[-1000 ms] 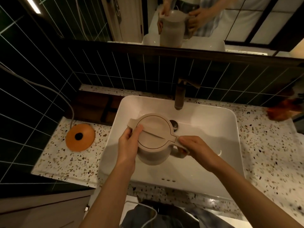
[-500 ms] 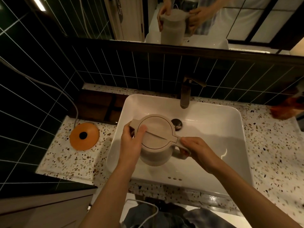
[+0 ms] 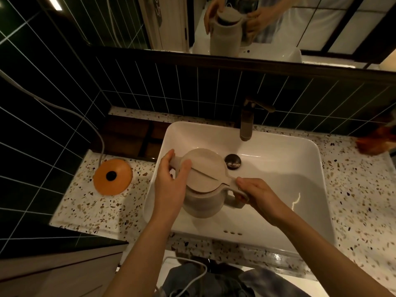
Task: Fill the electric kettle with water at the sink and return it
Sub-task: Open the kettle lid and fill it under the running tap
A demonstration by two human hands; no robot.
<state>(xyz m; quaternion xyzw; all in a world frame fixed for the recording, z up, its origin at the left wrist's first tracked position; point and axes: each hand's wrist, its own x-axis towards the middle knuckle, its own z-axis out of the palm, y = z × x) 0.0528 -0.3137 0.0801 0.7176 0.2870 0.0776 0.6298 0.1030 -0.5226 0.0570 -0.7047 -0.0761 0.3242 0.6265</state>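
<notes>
A beige electric kettle (image 3: 203, 202) hangs over the left part of the white sink basin (image 3: 278, 146). My right hand (image 3: 255, 197) grips its handle. My left hand (image 3: 171, 185) holds the spout side, thumb on the lid (image 3: 205, 170). The lid is slightly lifted at the near edge. The dark tap (image 3: 246, 123) stands at the back, its outlet up and to the right of the kettle; no water runs. The orange kettle base (image 3: 113, 176) lies on the counter left of the sink, its cord running up the wall.
The speckled terrazzo counter (image 3: 360, 189) surrounds the sink. Dark tiled walls close in at the left and back. A mirror (image 3: 235, 24) above reflects the kettle and hands. An orange-brown object (image 3: 377, 140) sits at the far right. The drain plug (image 3: 233, 161) is beside the kettle.
The kettle stays held over the basin. The lid's near edge has lifted slightly, showing a dark gap. The view has shifted a little.
</notes>
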